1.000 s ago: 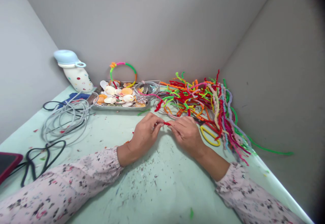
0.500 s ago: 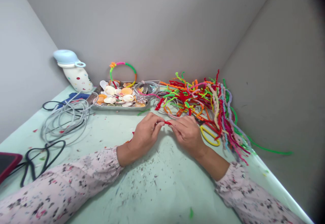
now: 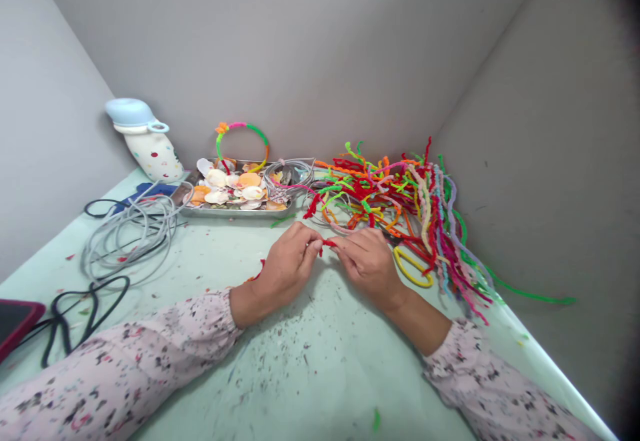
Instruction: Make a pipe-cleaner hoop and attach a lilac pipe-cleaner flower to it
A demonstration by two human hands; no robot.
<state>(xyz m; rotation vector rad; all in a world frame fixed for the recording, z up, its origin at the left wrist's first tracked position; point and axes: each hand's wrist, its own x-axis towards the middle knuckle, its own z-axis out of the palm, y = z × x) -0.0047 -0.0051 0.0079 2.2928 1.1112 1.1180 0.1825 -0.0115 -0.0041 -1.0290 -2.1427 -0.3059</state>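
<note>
Bent red strand [image 3: 329, 243] between fingertips [image 3: 316, 245]

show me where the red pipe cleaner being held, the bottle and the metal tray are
Red pipe cleaner [image 3: 329, 243]: head view, middle of its visible stretch.
Bottle [image 3: 149, 149]: head view, on the white body.
Metal tray [image 3: 237, 213]: head view, on the front wall.

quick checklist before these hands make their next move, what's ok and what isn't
1. Left hand gripping the red fuzzy piece: ok, pinched by thumb and finger.
2. Right hand gripping it too: ok, at the fingertips.
3. Whole red fuzzy piece visible: not ok, fingers hide part of it.
4. Metal tray clear of both hands: ok, it stands behind them.
5. Colourful fuzzy strands untangled: not ok, heaped and crossing.
6. Yellow loop free of the strands: cannot tell.
</note>
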